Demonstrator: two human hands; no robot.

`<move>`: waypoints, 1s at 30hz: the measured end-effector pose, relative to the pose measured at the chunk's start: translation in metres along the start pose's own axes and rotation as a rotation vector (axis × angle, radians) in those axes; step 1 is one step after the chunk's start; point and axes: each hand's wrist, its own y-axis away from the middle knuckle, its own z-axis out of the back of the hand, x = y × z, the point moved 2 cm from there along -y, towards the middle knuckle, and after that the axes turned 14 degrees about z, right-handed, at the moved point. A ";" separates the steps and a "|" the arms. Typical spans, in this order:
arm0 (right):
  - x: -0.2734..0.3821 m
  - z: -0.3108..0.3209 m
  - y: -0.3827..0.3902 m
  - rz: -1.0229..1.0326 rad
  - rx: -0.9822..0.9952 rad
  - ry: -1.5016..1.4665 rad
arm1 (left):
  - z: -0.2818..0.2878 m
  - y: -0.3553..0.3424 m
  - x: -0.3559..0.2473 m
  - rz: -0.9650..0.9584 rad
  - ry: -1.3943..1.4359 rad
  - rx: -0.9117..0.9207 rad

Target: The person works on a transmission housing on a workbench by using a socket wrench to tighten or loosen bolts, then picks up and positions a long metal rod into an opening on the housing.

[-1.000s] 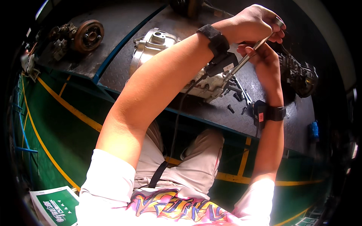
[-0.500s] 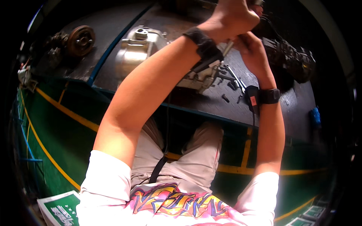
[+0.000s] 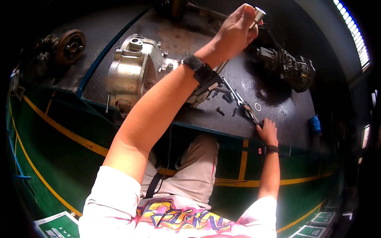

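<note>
Several bolts lie loose on the desk, right of the metal casing; bolts left fitted, cannot tell. Left hand grips a steel bar; right hand at the ratchet's near end, grip unclear.

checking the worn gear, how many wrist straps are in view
2: one black strap around the wrist of the left hand, the other strap around the wrist of the right hand. None seems hidden.
</note>
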 end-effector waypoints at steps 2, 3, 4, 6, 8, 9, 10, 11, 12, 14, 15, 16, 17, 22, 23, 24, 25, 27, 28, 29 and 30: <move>-0.036 -0.020 0.013 0.012 0.097 0.045 | -0.029 0.004 0.000 -0.177 -0.309 -0.111; -0.016 -0.010 0.005 0.015 0.116 -0.083 | -0.038 0.013 -0.006 -0.249 -0.457 -0.186; -0.012 -0.001 0.004 0.014 0.103 -0.070 | -0.041 0.013 -0.004 -0.264 -0.456 -0.176; -0.011 0.021 0.001 0.033 0.033 -0.078 | -0.041 0.012 0.000 -0.279 -0.562 -0.205; -0.007 0.058 -0.008 0.087 -0.058 -0.099 | -0.042 0.012 0.002 -0.220 -0.525 -0.212; 0.004 0.092 -0.018 0.131 -0.215 -0.127 | -0.043 0.011 0.003 -0.266 -0.584 -0.229; 0.016 0.129 -0.026 0.173 -0.372 -0.156 | -0.042 0.009 0.004 -0.287 -0.620 -0.242; 0.034 0.172 -0.029 0.219 -0.449 -0.140 | -0.042 0.006 0.007 -0.309 -0.643 -0.252; 0.057 0.213 -0.037 0.272 -0.531 -0.139 | -0.042 0.008 0.004 -0.310 -0.653 -0.252; 0.087 0.276 -0.044 0.312 -0.619 -0.111 | -0.043 0.012 0.002 -0.307 -0.666 -0.264; 0.098 0.303 -0.045 0.323 -0.640 -0.067 | -0.044 0.011 0.004 -0.308 -0.652 -0.253; 0.110 0.324 -0.050 0.346 -0.666 -0.036 | -0.042 0.013 0.001 -0.295 -0.672 -0.257; 0.120 0.344 -0.053 0.340 -0.665 -0.027 | -0.042 0.014 0.000 -0.283 -0.682 -0.256; 0.129 0.378 -0.062 0.447 -0.587 0.109 | -0.044 0.018 -0.003 -0.264 -0.713 -0.304; 0.131 0.378 -0.062 0.447 -0.588 0.117 | -0.043 0.018 -0.004 -0.262 -0.733 -0.314; 0.130 0.375 -0.062 0.445 -0.569 0.135 | -0.044 0.018 -0.006 -0.267 -0.730 -0.312; 0.131 0.373 -0.062 0.442 -0.549 0.153 | -0.044 0.020 -0.007 -0.261 -0.754 -0.319; 0.133 0.370 -0.061 0.441 -0.542 0.165 | -0.045 0.021 -0.008 -0.260 -0.777 -0.324; 0.134 0.370 -0.060 0.440 -0.534 0.172 | -0.046 0.022 -0.008 -0.285 -0.798 -0.340; 0.135 0.371 -0.060 0.420 -0.518 0.167 | -0.047 0.022 -0.009 -0.308 -0.819 -0.356; 0.137 0.370 -0.061 0.420 -0.519 0.167 | -0.046 0.023 -0.009 -0.309 -0.820 -0.355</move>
